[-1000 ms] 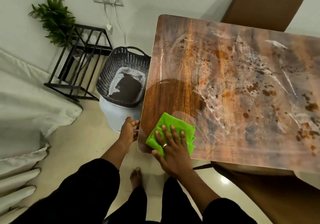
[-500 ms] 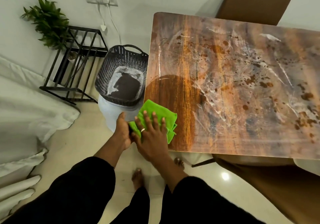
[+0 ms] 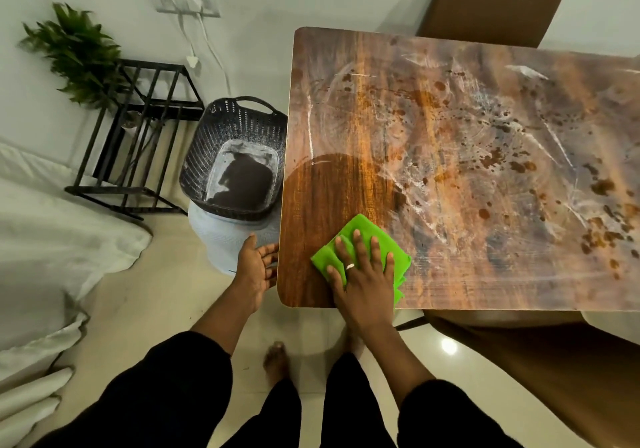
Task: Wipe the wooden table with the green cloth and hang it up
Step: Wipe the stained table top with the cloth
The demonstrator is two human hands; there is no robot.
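A folded green cloth (image 3: 360,231) lies on the near left corner of the wooden table (image 3: 450,170). My right hand (image 3: 363,274) presses flat on the cloth, fingers spread, a ring on one finger. The corner around the cloth looks dark and clean; most of the top is smeared with white streaks and brown spots. My left hand (image 3: 256,267) is cupped, fingers apart, just off the table's left edge, holding nothing.
A dark plastic basket (image 3: 235,156) sits on a pale blue container (image 3: 221,239) left of the table. A black metal rack (image 3: 135,142) and a plant (image 3: 76,52) stand by the wall. Brown chairs sit at the far side (image 3: 495,0) and near right (image 3: 554,371).
My right hand slid the cloth left to the table's edge beside the left hand, then back right onto the corner. The left hand stayed cupped at the edge.
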